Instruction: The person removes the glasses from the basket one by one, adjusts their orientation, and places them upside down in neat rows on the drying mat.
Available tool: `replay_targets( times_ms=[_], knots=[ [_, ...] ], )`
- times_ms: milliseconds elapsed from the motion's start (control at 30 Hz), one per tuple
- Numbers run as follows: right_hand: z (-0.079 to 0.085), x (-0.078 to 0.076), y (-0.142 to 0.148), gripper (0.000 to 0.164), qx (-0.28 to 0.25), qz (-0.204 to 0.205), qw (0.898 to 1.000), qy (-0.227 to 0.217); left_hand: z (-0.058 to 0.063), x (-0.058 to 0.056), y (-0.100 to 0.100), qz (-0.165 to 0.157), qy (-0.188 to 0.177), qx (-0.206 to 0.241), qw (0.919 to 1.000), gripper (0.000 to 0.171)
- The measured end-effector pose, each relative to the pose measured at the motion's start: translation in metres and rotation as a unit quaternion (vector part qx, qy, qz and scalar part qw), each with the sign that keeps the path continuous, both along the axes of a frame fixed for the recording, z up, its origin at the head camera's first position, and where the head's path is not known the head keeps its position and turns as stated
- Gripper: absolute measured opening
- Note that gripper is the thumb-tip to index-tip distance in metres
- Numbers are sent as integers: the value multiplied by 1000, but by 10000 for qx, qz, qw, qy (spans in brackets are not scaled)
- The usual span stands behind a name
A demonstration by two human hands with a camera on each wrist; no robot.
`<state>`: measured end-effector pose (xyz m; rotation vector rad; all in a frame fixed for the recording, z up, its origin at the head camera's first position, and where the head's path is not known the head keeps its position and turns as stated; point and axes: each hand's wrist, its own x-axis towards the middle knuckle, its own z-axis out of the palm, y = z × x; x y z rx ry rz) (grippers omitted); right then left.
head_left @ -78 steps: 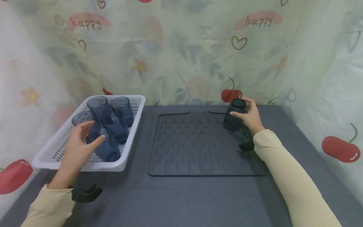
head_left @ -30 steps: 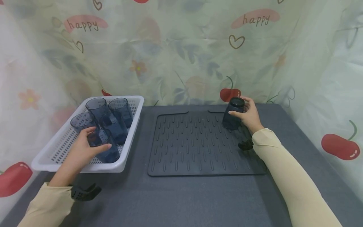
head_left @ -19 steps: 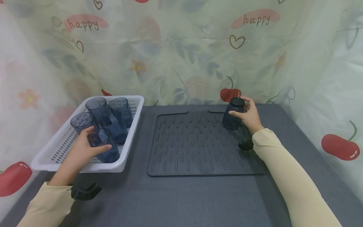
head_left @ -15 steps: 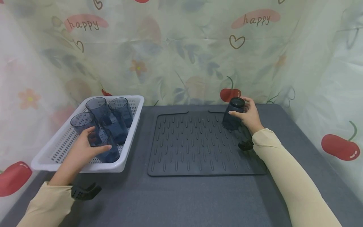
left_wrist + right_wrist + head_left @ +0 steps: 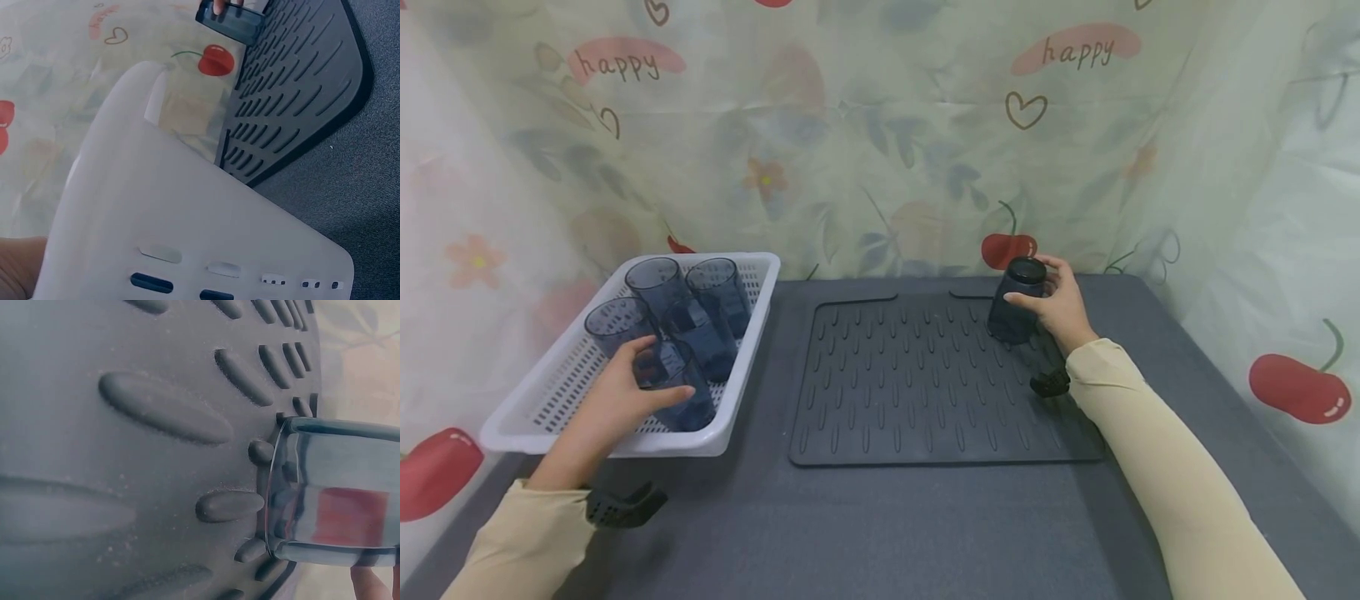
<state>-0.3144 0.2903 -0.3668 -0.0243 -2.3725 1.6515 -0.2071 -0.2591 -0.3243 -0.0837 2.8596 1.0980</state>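
At the left, my left hand (image 5: 610, 400) reaches over the basket's near side, with thumb and fingers around the upper part of the nearest blue drinking glass (image 5: 700, 407). Its far fingers are partly hidden behind that glass. Several more blue glasses (image 5: 658, 283) stand mouth up and leaning in the white basket (image 5: 512, 440). My right hand (image 5: 1066, 307) grips a dark blue glass (image 5: 1017, 312) turned upside down at the back right of the dark drying mat (image 5: 910, 375). In the right wrist view, the rim of this glass (image 5: 344, 459) meets the mat's ridges.
A dark grey cloth (image 5: 880, 533) covers the table. The basket's white wall (image 5: 156, 200) fills much of the left wrist view. Printed curtains (image 5: 880, 150) hang behind the table and at both sides.
My left hand has come down from above the basket, and its fingers have closed around the nearest glass. For the last second it has stayed there. The right hand and its glass have hardly moved.
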Motion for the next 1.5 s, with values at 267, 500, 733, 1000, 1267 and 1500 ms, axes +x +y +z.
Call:
replay_targets(
  times_ms=[267, 500, 733, 1000, 1267, 1500],
  knots=[
    [0, -1, 0, 89, -30, 9, 10000, -14, 0, -1, -1, 31, -46, 54, 10000, 110],
    [0, -2, 2, 89, 100, 11, 9999, 14, 0, 1, 0, 19, 9, 37, 10000, 109],
    [2, 0, 1, 88, 211, 59, 9998, 23, 0, 2, -1, 45, 53, 60, 10000, 109],
    [5, 0, 1, 88, 187, 61, 9998, -79, 3, 2, 1, 102, 34, 107, 9999, 108],
    [5, -1, 2, 90, 188, 84, 9997, -131, 4, 1, 3, 165, 127, 141, 9997, 108],
    [8, 0, 1, 92, 157, 194, 9995, -202, 4, 1, 2, 268, -12, 183, 9995, 111]
  ],
)
